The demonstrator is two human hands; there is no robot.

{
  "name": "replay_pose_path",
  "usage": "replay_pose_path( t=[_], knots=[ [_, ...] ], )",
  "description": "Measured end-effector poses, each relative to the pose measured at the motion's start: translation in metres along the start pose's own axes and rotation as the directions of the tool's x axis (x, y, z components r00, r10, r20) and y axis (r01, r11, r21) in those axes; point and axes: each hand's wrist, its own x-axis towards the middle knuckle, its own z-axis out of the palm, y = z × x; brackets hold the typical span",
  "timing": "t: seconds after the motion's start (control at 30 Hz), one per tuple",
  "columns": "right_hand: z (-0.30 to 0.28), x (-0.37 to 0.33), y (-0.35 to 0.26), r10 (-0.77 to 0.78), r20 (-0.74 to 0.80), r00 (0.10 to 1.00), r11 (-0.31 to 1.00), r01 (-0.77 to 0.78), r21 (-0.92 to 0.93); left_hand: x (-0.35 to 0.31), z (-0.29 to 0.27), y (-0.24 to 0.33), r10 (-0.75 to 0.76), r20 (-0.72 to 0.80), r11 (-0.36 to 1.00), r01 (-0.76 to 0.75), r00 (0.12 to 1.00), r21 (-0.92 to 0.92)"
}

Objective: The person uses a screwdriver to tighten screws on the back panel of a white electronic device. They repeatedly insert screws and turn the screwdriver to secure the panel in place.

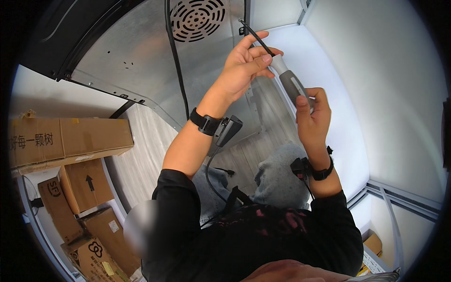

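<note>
A screwdriver [290,83] with a grey handle and a dark shaft slants up to the left. Its tip meets the edge of a perforated metal panel [141,61], beside the round vent. My right hand [314,117] is closed around the butt of the handle. My left hand [244,68] pinches the light collar where shaft and handle join, its index finger stretched along the shaft. Whatever sits under the tip is too small to make out. A black cable [176,61] hangs down in front of the panel, left of my left hand.
Cardboard boxes [94,136] are stacked at the left, some inside a framed bin. A white panel [319,89] lies behind my right hand, with a white wall [394,94] beyond. My knees [282,174] are below my hands, above a wood-look floor [145,141].
</note>
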Motion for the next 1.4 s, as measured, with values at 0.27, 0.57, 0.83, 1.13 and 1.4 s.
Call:
replay_pose_path(
  t=[0.27, 0.57, 0.83, 1.13, 1.4],
  knots=[
    [0.012, 0.003, -0.001, 0.23, 0.523, 0.821, 0.774, -0.48, 0.413, -0.005, -0.004, 0.001, -0.029, -0.113, 0.99, 0.044, 0.993, 0.135],
    [0.012, 0.004, 0.007, 0.137, 0.727, 0.673, 0.497, -0.681, 0.537, -0.005, -0.006, 0.006, -0.009, -0.138, 0.976, 0.039, 0.99, 0.215],
    [0.024, 0.001, 0.013, 0.277, 0.555, 0.784, 0.602, -0.592, 0.536, -0.002, -0.011, -0.003, 0.059, -0.143, 0.951, -0.012, 0.988, 0.308],
    [0.015, 0.0, 0.016, 0.213, 0.645, 0.734, 0.569, -0.63, 0.529, 0.001, -0.012, 0.0, 0.096, -0.182, 0.94, -0.029, 0.979, 0.34],
    [0.012, 0.0, 0.021, 0.128, 0.72, 0.683, 0.422, -0.694, 0.583, 0.006, -0.011, 0.007, 0.123, -0.214, 0.95, -0.052, 0.969, 0.308]
  ],
)
